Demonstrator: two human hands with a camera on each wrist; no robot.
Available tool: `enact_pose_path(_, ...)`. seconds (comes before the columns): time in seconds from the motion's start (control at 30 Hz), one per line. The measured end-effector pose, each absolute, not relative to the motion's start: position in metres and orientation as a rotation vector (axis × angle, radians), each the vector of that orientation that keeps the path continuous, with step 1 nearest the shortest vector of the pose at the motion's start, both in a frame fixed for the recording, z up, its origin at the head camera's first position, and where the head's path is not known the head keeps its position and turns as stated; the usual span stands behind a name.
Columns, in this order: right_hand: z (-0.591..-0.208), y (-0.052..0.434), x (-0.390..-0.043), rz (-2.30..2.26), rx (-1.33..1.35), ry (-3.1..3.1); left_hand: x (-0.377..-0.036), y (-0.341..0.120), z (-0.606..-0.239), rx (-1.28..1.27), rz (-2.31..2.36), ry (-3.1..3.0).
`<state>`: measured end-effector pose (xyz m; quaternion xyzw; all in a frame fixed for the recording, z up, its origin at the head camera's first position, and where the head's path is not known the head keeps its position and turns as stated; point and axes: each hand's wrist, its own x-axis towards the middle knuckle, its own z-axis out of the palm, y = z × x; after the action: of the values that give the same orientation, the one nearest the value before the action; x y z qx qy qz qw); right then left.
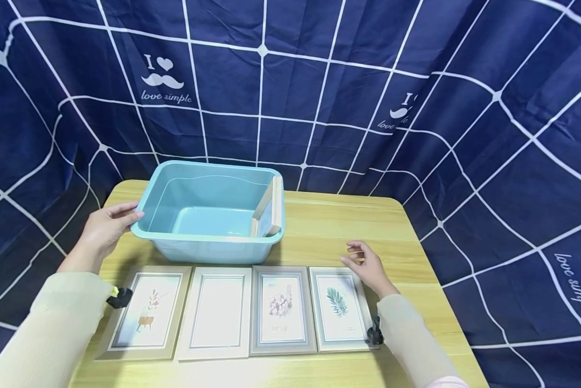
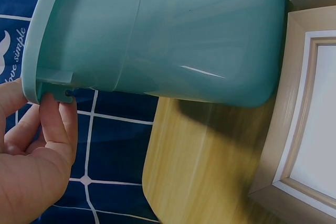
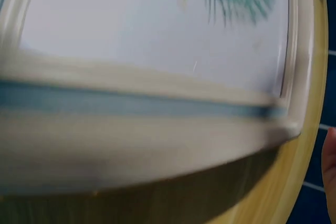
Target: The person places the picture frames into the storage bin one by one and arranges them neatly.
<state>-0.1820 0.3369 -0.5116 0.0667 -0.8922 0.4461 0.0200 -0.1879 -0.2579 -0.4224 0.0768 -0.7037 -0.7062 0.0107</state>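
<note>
A teal plastic basin [image 1: 213,249] stands on the wooden table [image 1: 334,226]. My left hand [image 1: 107,225] holds its left rim; in the left wrist view the fingers [image 2: 52,124] press under the lip of the basin [image 2: 173,30]. One wooden picture frame [image 1: 267,207] leans upright against the basin's right inner wall. My right hand [image 1: 365,265] hovers with loosely curled fingers, holding nothing, just above the top right corner of the leaf-print frame [image 1: 340,308]. That frame [image 3: 157,35] fills the blurred right wrist view.
Three more frames lie flat in a row at the front: a potted-plant print [image 1: 147,315], a blank one [image 1: 218,312] and a flower print [image 1: 282,310]. A dark blue checked curtain [image 1: 319,81] hangs close behind and around the table. Bare wood lies right of the basin.
</note>
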Motion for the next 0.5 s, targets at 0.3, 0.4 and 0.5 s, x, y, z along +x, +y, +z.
enact_pose_path(0.3,-0.521,0.359,-0.176,1.331,0.072,-2.847,-0.189,-0.257,-0.42,0.254,-2.213,-2.19)
enact_pose_path(0.4,-0.525,0.365,-0.173,1.31,0.04,-2.866,-0.19,-0.257,-0.419,0.25,-2.191,-2.214)
enact_pose_path(0.5,-0.529,0.37,-0.17,1.291,0.0,-2.896,-0.191,-0.256,-0.419,0.249,-2.206,-2.207)
